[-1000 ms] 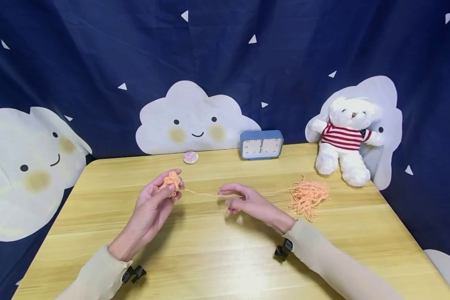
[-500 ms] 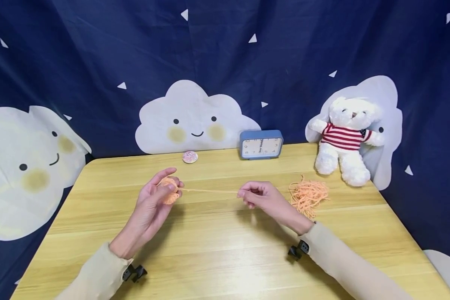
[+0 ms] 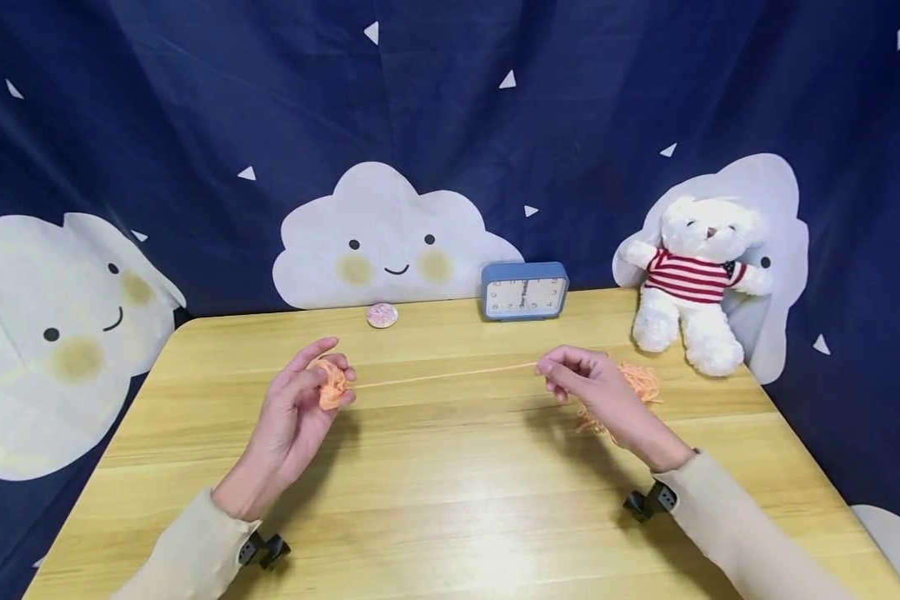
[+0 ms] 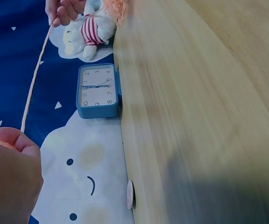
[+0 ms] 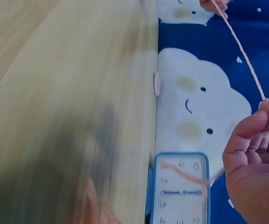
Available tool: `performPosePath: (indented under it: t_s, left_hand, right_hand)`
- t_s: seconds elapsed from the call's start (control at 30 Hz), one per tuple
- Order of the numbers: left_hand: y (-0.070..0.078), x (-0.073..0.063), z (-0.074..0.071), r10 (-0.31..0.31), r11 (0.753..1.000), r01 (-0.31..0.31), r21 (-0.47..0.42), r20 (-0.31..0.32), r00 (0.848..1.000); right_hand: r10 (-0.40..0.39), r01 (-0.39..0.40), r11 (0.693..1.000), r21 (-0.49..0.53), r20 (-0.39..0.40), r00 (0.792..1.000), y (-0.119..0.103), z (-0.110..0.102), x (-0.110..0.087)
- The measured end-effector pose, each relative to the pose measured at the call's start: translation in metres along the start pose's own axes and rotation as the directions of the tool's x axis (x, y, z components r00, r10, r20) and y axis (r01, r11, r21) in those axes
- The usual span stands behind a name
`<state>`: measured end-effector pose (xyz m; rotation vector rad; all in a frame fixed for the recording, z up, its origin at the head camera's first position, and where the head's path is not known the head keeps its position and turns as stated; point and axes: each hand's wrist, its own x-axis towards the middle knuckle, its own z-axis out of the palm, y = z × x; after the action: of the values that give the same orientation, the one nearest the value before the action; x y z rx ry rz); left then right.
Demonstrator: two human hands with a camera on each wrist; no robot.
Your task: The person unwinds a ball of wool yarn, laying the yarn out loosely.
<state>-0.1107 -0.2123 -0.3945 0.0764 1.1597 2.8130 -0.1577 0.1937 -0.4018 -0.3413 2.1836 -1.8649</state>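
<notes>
In the head view my left hand (image 3: 297, 412) grips a small wound ball of peach yarn (image 3: 332, 385), thumb pressed over it. A taut strand (image 3: 442, 376) runs rightward from the ball to my right hand (image 3: 596, 392), which pinches it between thumb and fingertips. The right wrist view shows that pinch closely, the strand (image 5: 242, 50) leaving the fingertips toward the other hand. Partly behind my right hand lies a loose heap of the same yarn (image 3: 640, 382) on the table. From the left wrist view the ball is mostly hidden by my hand.
A blue clock (image 3: 525, 291) stands at the back edge of the wooden table (image 3: 450, 500). Left of it lies a round pink disc (image 3: 382, 315). A white teddy bear (image 3: 693, 279) in a striped shirt sits at the back right, before a navy cloud-print curtain (image 3: 435, 100).
My right hand has closed its fingers on the strand and moved right, drawing it longer and tight. My left hand has turned the ball slightly and shifted a little left.
</notes>
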Motion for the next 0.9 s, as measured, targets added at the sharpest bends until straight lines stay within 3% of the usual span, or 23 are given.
performPosePath:
  t_s: [0.13,0.2,0.53,0.9]
  left_hand:
    - [0.004,-0.003,-0.005,-0.015,0.997,0.021,-0.073,0.081,0.997]
    - [0.006,-0.004,-0.006,-0.02,0.995,0.028,-0.092,0.082,0.996]
    - [0.009,-0.004,-0.008,0.032,0.999,-0.033,-0.03,-0.035,0.999]
    - [0.011,-0.005,-0.011,0.039,0.999,-0.042,-0.031,-0.092,0.995]
  right_hand:
    - [0.013,-0.014,1.0,-0.006,-0.033,0.999,0.002,-0.011,-0.003]
    - [0.016,-0.016,1.0,0.0,-0.052,0.999,0.002,-0.017,-0.005]
    - [-0.022,0.048,0.987,0.154,-0.163,0.986,0.003,-0.046,-0.014]
    - [-0.087,0.171,0.913,0.371,-0.233,0.969,0.012,-0.081,-0.019]
